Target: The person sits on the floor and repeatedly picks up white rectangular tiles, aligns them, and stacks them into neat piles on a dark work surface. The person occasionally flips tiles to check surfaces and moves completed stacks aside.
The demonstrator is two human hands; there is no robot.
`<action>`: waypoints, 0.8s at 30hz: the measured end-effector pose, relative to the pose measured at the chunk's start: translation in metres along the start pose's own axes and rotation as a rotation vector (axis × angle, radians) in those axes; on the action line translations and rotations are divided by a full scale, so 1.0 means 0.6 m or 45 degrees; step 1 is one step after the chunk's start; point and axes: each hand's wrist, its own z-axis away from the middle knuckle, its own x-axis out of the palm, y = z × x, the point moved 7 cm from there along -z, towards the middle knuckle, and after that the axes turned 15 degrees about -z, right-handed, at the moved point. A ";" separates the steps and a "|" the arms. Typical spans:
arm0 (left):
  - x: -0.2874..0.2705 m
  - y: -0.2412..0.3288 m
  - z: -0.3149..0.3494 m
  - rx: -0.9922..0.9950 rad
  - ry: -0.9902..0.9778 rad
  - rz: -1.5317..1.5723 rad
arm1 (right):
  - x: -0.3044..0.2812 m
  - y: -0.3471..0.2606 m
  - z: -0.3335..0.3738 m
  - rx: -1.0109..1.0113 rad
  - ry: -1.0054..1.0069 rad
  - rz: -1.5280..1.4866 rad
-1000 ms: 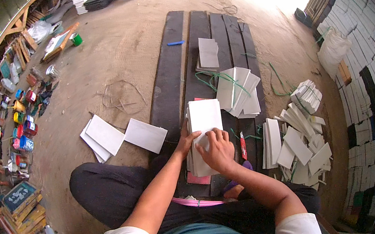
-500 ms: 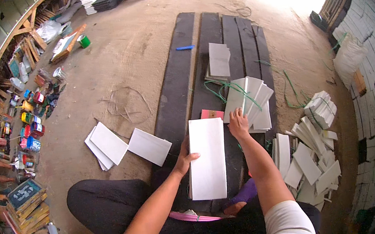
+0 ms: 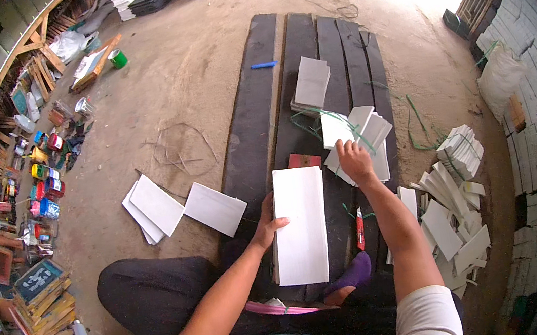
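Observation:
My left hand (image 3: 267, 225) grips the left edge of a tall white stack of sheets (image 3: 300, 224), its thumb on top; its fingers are hidden behind the edge. The stack stands over the dark boards in front of my lap. My right hand (image 3: 354, 161) is closed, its fingertips pinching the lower edge of a white sheet (image 3: 337, 129). That sheet lies over a fanned pile of white sheets (image 3: 376, 134), under green string (image 3: 307, 128). Beyond the left-hand stack lies a flat red piece (image 3: 305, 160). A red cutter knife (image 3: 360, 230) rests near my foot.
Dark boards (image 3: 248, 116) run away from me, with a greyish sheet stack (image 3: 310, 82) and a blue stick-like tool (image 3: 264, 65). Loose white sheets (image 3: 215, 208) lie left. White offcuts (image 3: 453, 231) heap right, near stacked white bundles (image 3: 524, 154). Paint cans (image 3: 47, 186) line the left.
My right hand has moved right and its fingers have curled at the sheet, which has shifted. The red cutter knife has come into view. My left hand still holds the stack.

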 end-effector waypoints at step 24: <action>0.013 -0.028 -0.015 -0.141 -0.040 0.087 | -0.297 -0.113 0.042 0.389 0.083 -1.338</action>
